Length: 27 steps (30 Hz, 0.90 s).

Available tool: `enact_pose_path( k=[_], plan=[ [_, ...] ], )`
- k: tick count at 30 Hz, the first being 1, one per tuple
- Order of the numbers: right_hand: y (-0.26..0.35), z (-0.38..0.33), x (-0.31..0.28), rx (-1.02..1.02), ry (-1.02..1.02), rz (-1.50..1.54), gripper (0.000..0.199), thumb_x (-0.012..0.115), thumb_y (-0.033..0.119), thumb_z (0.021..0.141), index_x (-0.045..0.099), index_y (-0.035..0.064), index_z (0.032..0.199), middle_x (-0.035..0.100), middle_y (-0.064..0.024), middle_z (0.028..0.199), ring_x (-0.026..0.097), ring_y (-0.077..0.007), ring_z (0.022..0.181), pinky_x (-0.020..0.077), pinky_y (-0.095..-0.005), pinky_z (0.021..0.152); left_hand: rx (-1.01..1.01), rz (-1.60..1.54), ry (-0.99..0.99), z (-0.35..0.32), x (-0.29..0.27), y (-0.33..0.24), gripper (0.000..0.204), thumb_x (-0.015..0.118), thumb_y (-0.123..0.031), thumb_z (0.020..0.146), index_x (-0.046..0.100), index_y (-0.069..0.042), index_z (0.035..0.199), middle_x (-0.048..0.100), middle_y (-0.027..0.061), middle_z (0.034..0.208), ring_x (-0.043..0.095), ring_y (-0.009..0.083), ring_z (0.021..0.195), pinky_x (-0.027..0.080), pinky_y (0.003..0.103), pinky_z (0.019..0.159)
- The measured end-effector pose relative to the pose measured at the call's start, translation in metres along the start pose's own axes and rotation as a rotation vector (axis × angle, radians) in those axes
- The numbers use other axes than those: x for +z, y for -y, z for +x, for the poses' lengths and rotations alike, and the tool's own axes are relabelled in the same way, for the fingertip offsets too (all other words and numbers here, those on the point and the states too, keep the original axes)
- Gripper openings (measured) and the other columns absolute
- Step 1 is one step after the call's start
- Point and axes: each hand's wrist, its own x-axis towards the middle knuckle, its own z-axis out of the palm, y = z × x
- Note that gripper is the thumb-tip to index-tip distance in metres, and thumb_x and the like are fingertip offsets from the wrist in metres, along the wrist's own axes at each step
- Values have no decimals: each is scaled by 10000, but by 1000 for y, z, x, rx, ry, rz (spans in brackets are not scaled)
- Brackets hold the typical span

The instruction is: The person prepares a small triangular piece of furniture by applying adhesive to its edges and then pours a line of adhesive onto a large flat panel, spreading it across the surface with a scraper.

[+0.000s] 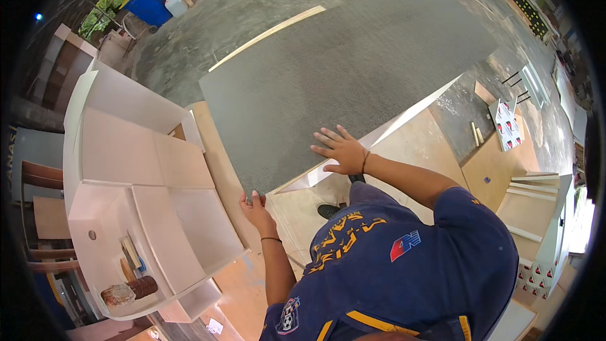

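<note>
A large dark grey sheet (pixel 341 76) with a speckled surface stretches away in front of me, raised above the floor. My right hand (pixel 344 153) lies flat on it close to the near edge, fingers spread. At the sheet's near left corner, my left hand (pixel 257 215) grips the edge, its fingertips on top and the rest of its hold partly hidden. A white side face (pixel 410 110) shows beneath the near long edge. Along the far edge runs a pale wooden strip (pixel 268 35).
To my left stands a pale cabinet (pixel 120 145) with open compartments, holding a brown roll (pixel 129 292) and small tools. Wooden boards (pixel 502 158) and a white-framed piece (pixel 533 215) are at the right. A blue barrel (pixel 149 3) stands at the far left on concrete floor.
</note>
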Motion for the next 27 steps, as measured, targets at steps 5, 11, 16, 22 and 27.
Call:
enact_pose_path(
  k=[5, 11, 16, 22, 27],
  plan=[
    [-21, 7, 2, -50, -10, -1, 527, 416, 491, 929, 406, 237, 1391, 274, -96, 1503, 209, -262, 1405, 128, -546, 1120, 4, -25, 25, -3, -1, 7, 432, 576, -109, 915, 377, -17, 1287, 504, 56, 961, 539, 116, 791, 531, 265, 719],
    [-29, 9, 2, -73, 4, 31, 531, 407, 503, 929, 400, 255, 1398, 265, -92, 1508, 194, -256, 1411, 105, -543, 1124, 1, 16, -39, -4, 9, -1, 425, 545, -140, 935, 360, -4, 1293, 501, 58, 930, 548, 131, 790, 537, 283, 713],
    [-37, 10, 1, -129, 51, 14, 573, 430, 519, 912, 348, 277, 1425, 230, -76, 1524, 156, -253, 1422, 93, -544, 1128, 85, 104, -11, -15, 17, -6, 438, 510, -157, 955, 327, 23, 1309, 512, 81, 921, 565, 150, 806, 545, 304, 725],
    [-36, 14, -11, -85, 68, 99, 558, 527, 458, 875, 414, 265, 1386, 270, -76, 1507, 191, -252, 1412, 125, -543, 1124, 92, 127, -55, -14, 21, -8, 481, 507, -185, 958, 299, 45, 1325, 543, 100, 864, 608, 165, 801, 536, 296, 720],
    [-32, 23, -31, -70, 96, 187, 565, 633, 346, 804, 478, 222, 1334, 315, -115, 1476, 236, -300, 1386, 157, -575, 1096, 68, 245, 6, -9, 4, -7, 419, 524, -163, 935, 391, 20, 1288, 630, 112, 763, 630, 186, 720, 516, 304, 656]
  ],
)
